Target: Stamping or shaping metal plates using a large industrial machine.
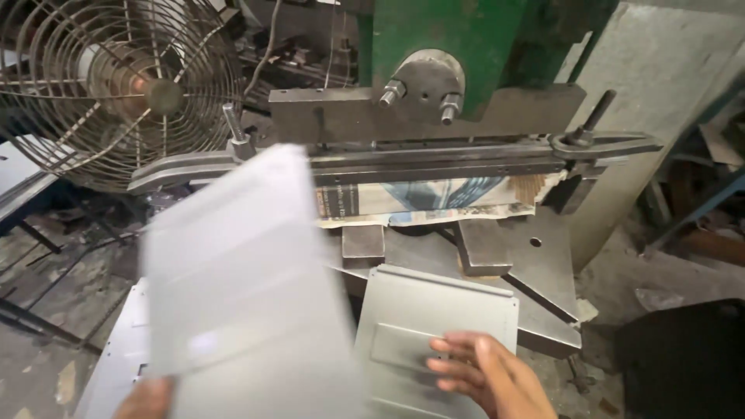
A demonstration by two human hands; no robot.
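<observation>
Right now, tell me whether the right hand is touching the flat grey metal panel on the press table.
Touching. The head view shows the right hand with its fingers lying flat on the grey metal panel, no gap visible.

Left hand [146, 397] lifting blurred sheet [240, 279], right hand [485, 372] on panel [434, 310]
</observation>
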